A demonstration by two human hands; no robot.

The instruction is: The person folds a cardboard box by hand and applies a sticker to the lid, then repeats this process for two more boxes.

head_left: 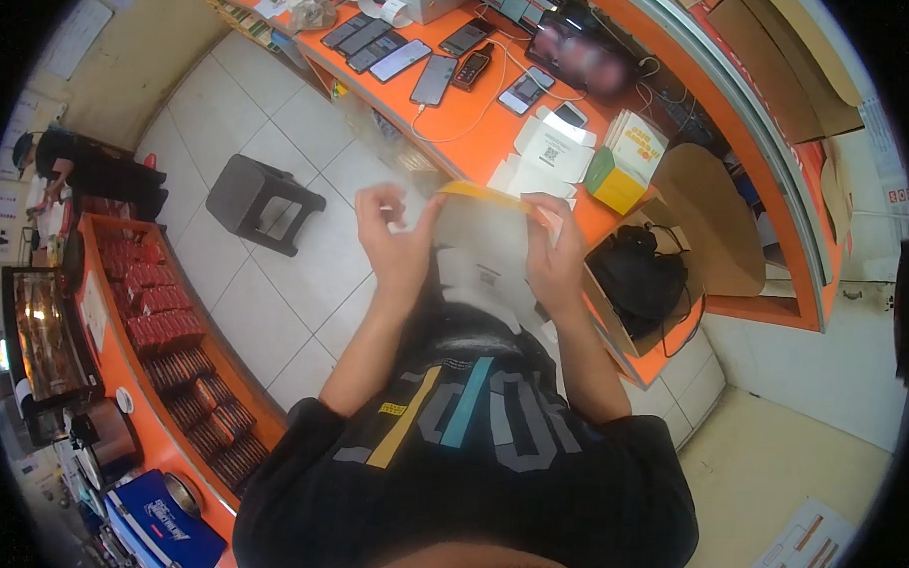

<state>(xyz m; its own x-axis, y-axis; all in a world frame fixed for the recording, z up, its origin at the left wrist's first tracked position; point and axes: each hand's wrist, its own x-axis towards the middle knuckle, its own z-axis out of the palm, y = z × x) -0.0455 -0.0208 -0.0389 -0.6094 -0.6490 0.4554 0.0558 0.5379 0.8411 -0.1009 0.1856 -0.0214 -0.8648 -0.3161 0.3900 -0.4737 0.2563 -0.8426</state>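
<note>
My left hand (394,232) is raised at the centre, thumb and fingers closed at the left end of a thin yellow strip (483,192). The strip's other end is between the fingers of my right hand (556,245). Below the strip, in front of my body, is a pale, partly see-through sheet or packaging piece (484,247); what supports it is unclear. Just right of my right hand stand a green and yellow box (624,168) and an opened white carton (549,152) on the orange counter (460,139).
Several phones (400,60) and cables lie along the counter. An open cardboard box (613,325) holds black items (637,275). A dark stool (262,202) stands on the tiled floor. At the far left a person (98,166) leans by a display case (173,319).
</note>
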